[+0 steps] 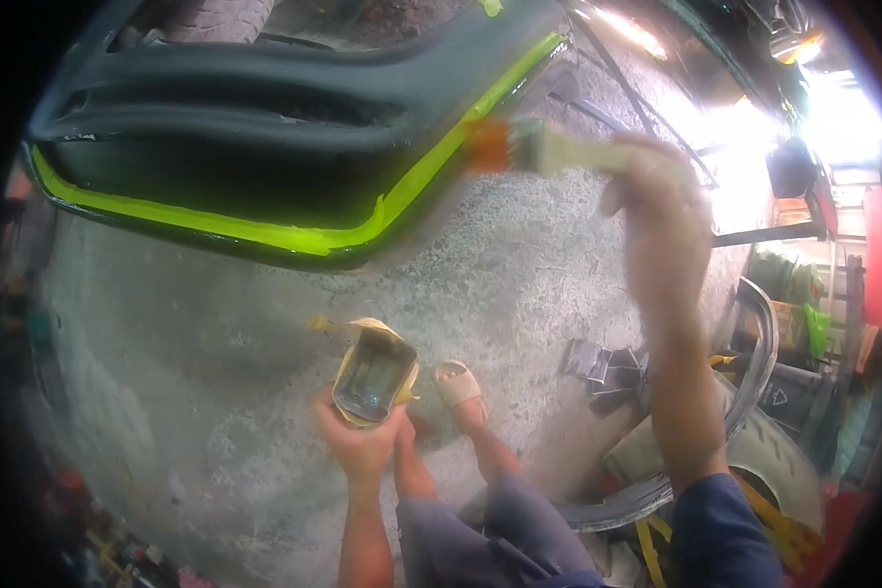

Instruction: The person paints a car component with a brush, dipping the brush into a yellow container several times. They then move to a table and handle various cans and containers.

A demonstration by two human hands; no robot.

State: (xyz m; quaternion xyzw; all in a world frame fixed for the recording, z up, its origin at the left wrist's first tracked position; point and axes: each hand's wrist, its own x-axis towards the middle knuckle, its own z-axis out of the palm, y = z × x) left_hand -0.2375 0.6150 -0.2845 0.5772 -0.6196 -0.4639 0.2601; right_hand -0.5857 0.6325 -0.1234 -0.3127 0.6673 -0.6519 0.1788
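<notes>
Grey floor [196, 333] lies beneath a black panel [225, 88] at upper left, its edge lined with lime tape [216, 229]. Just beside the panel's right edge is a blurred brush [525, 147], contact uncertain; the right hand [661, 186] has its grip closed round the brush. Nearer the body, the left hand [359, 441] clasps a tub [382, 350]. The step appears to be brushing the edge outside the tape; the next move calls for a light, steady stroke along it.

Right hand [661, 186] and brush [529, 147] blurred; left hand [357, 436] partly hidden by container [378, 345]; black panel [235, 86] cut off at top
</notes>
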